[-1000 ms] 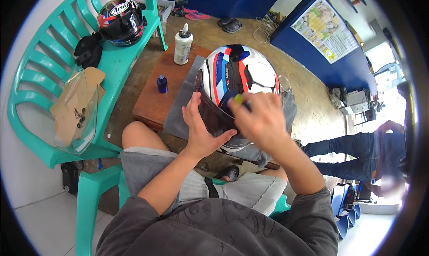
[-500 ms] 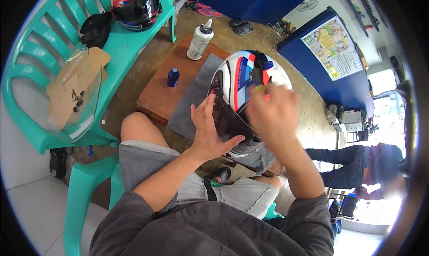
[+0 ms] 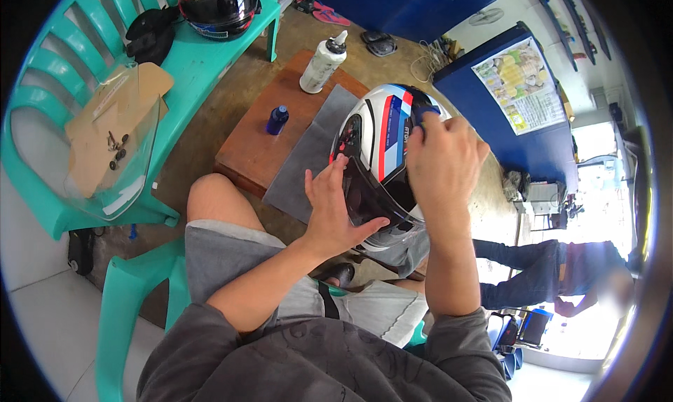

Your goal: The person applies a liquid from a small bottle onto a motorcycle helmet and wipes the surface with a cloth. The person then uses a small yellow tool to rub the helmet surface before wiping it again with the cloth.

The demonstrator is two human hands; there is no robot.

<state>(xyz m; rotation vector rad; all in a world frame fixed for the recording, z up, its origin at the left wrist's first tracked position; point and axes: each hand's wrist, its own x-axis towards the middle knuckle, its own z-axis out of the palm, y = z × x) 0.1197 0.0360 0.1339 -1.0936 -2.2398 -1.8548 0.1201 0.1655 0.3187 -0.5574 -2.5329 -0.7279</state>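
A white motorcycle helmet [image 3: 355,133] with red, blue and black stripes and a dark visor stands before me, tilted, over a grey cloth. My left hand [image 3: 333,209] holds its visor side steady, fingers and thumb spread along the surface. Over the crown, my right hand [image 3: 449,157] is closed on a small dark blue piece [image 3: 426,113] and presses it near the striped shell. Its exact kind is partly hidden by the fingers. A small dark blue bottle [image 3: 277,120] and a white squeeze bottle [image 3: 323,67] stand on the low wooden table [image 3: 245,150], left of the helmet.
A grey mat [image 3: 298,167] lies on the table. On the green bench [image 3: 200,69] at left are another helmet [image 3: 221,9], a clear visor-like sheet [image 3: 144,146] and cardboard [image 3: 87,146] with small screws. A person [image 3: 547,265] stands at the right.
My right hand has moved up and to the right over the helmet with the blue piece. The helmet has turned or shifted slightly; my left hand stays against it.
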